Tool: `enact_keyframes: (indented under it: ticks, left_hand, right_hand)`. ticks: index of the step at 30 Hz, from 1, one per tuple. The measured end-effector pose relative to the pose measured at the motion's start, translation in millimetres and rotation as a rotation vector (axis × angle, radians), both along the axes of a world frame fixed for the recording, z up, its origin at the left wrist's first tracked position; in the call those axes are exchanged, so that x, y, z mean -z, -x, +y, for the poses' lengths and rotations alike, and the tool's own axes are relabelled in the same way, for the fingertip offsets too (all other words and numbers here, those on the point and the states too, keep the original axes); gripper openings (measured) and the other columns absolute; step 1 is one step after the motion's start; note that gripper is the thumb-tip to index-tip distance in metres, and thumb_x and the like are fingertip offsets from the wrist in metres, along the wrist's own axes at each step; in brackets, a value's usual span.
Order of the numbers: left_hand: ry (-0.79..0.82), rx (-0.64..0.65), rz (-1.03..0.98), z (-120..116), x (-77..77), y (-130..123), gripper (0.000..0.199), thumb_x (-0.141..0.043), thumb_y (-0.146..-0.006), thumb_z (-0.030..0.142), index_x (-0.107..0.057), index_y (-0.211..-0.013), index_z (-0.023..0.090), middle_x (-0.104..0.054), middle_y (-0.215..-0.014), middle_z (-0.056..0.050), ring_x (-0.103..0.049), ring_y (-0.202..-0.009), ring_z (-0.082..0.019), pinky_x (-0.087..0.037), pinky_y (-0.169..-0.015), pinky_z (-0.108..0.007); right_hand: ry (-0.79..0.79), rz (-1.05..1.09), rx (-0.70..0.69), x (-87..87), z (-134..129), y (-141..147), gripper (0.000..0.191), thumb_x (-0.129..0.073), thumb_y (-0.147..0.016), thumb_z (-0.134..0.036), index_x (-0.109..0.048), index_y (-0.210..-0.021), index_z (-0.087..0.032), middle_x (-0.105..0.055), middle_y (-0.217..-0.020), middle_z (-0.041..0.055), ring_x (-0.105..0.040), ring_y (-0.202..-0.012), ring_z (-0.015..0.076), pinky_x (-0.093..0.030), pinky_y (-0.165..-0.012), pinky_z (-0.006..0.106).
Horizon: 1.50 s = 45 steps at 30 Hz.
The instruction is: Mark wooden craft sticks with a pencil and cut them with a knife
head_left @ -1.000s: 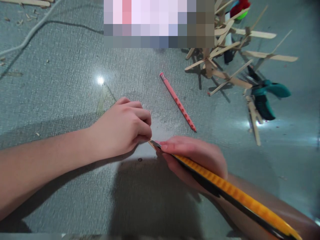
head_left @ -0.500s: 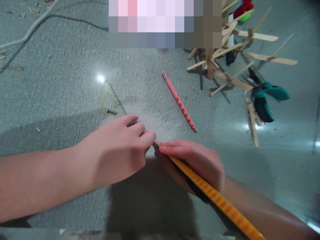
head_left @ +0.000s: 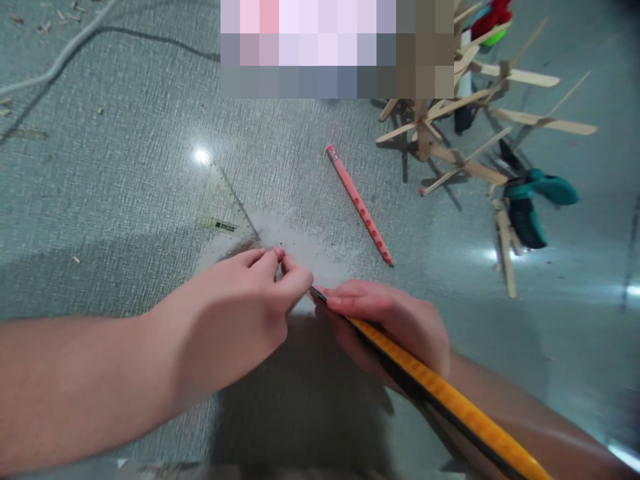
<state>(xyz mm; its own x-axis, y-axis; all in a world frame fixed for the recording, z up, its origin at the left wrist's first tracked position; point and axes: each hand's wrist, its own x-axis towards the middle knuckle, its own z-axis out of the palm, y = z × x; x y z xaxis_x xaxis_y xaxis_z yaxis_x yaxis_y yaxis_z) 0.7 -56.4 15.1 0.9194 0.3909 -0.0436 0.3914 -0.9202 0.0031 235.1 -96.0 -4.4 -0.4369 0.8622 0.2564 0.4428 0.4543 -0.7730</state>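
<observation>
My right hand [head_left: 390, 320] is wrapped round a long yellow-and-black tool [head_left: 440, 383] with a thin metal end, which looks like a utility knife. Its tip points up and left, close to the fingers of my left hand [head_left: 245, 307]. Those fingers are closed in a pinch above a pale, powdery patch [head_left: 300, 233]; what they hold is mostly hidden by the hand. Just beyond the left fingertips lies a clear plastic set square [head_left: 227, 203]. A pink pencil [head_left: 360, 207] with red dots rests on the table, ahead of my right hand.
At the upper right stand crossed craft-stick pieces [head_left: 465, 163], partly under a blurred block. Teal-handled pliers or cutters [head_left: 527, 200] lie beside loose sticks [head_left: 506, 247]. A white cable [head_left: 70, 57] and wood scraps [head_left: 45, 27] are at the upper left of the grey textured table [head_left: 140, 200].
My left hand has shifted slightly down, its fingers drawn in, uncovering more of the set square's corner. More of the tool's metal end shows between the hands.
</observation>
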Motion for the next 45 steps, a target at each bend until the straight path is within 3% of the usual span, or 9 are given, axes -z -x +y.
enact_keyframes:
  ticks: [5, 8, 16, 23, 29, 37, 42, 45]
  left_hand:
    - [0.002, -0.106, -0.034, -14.5, 2.0, -2.0, 0.036, -0.063, -0.078, 0.024, -0.078, -0.106, 0.006, -0.068, -0.133, -0.021, -0.069, -0.117, -0.038, -0.056, -0.105, -0.047]
    - [0.021, -0.14, 0.0, -19.6, 1.0, -2.3, 0.047, -0.062, -0.079, 0.026, -0.076, -0.118, 0.003, -0.065, -0.139, -0.022, -0.066, -0.125, -0.039, -0.052, -0.114, -0.049]
    - [-0.063, -0.103, 0.032, -19.5, -3.6, -5.5, 0.045, -0.064, -0.074, 0.028, -0.082, -0.108, 0.005, -0.069, -0.134, -0.021, -0.07, -0.119, -0.039, -0.061, -0.102, -0.044]
    - [-0.077, -0.068, 0.048, -16.7, -5.8, -7.3, 0.044, -0.06, -0.08, 0.031, -0.083, -0.109, 0.007, -0.069, -0.134, -0.022, -0.069, -0.121, -0.041, -0.06, -0.106, -0.048]
    - [-0.071, -0.061, 0.064, -16.3, -3.9, -6.6, 0.041, -0.059, -0.082, 0.026, -0.081, -0.109, 0.006, -0.068, -0.136, -0.022, -0.069, -0.123, -0.04, -0.059, -0.106, -0.047]
    - [-0.089, -0.084, 0.065, -19.1, -4.6, -7.8, 0.043, -0.06, -0.082, 0.03, -0.081, -0.112, 0.007, -0.068, -0.138, -0.022, -0.069, -0.124, -0.04, -0.06, -0.107, -0.045]
    - [-0.079, -0.094, 0.046, -19.3, -6.9, -8.4, 0.045, -0.061, -0.081, 0.024, -0.079, -0.116, 0.002, -0.068, -0.136, -0.024, -0.069, -0.124, -0.041, -0.06, -0.106, -0.045]
    - [-0.072, -0.092, 0.062, -19.2, -6.7, -8.6, 0.044, -0.061, -0.081, 0.024, -0.08, -0.115, 0.004, -0.068, -0.137, -0.022, -0.069, -0.124, -0.04, -0.059, -0.107, -0.045]
  right_hand:
    - [0.026, 0.016, 0.085, -0.3, 0.0, -3.2, 0.035, -0.067, -0.086, -0.005, -0.067, -0.109, -0.031, -0.081, -0.089, 0.0005, -0.08, -0.074, 0.0196, -0.067, -0.065, 0.029]
    - [0.022, 0.019, 0.069, 0.8, 0.2, -1.9, 0.03, -0.069, -0.086, -0.006, -0.068, -0.106, -0.029, -0.082, -0.088, 0.0002, -0.08, -0.073, 0.0174, -0.066, -0.068, 0.026]
    - [0.042, 0.031, 0.038, 3.0, -0.1, -0.1, 0.029, -0.067, -0.088, -0.005, -0.067, -0.107, -0.026, -0.082, -0.093, 0.0032, -0.081, -0.08, 0.0182, -0.067, -0.074, 0.027]
    - [0.02, -0.036, -0.026, 0.3, 0.0, 1.9, 0.033, -0.062, -0.092, -0.006, -0.063, -0.114, -0.031, -0.079, -0.09, 0.0022, -0.076, -0.071, 0.019, -0.063, -0.064, 0.033]
    - [0.028, -0.021, -0.039, 0.4, -0.7, -0.4, 0.031, -0.062, -0.093, -0.006, -0.062, -0.113, -0.03, -0.075, -0.08, -0.0006, -0.07, -0.062, 0.0157, -0.057, -0.055, 0.03]
    - [0.028, 0.013, 0.004, 2.7, 1.1, -4.4, 0.032, -0.065, -0.089, -0.005, -0.062, -0.109, -0.03, -0.08, -0.09, 0.002, -0.079, -0.074, 0.0172, -0.066, -0.066, 0.028]
    - [0.052, 0.031, 0.013, 3.2, 1.7, -2.6, 0.027, -0.065, -0.09, -0.006, -0.063, -0.107, -0.026, -0.081, -0.092, 0.0031, -0.08, -0.079, 0.0167, -0.067, -0.071, 0.026]
    - [0.062, 0.043, 0.014, 3.7, 0.7, -2.0, 0.028, -0.066, -0.089, -0.004, -0.065, -0.107, -0.025, -0.082, -0.094, 0.0038, -0.08, -0.082, 0.0164, -0.067, -0.074, 0.025]
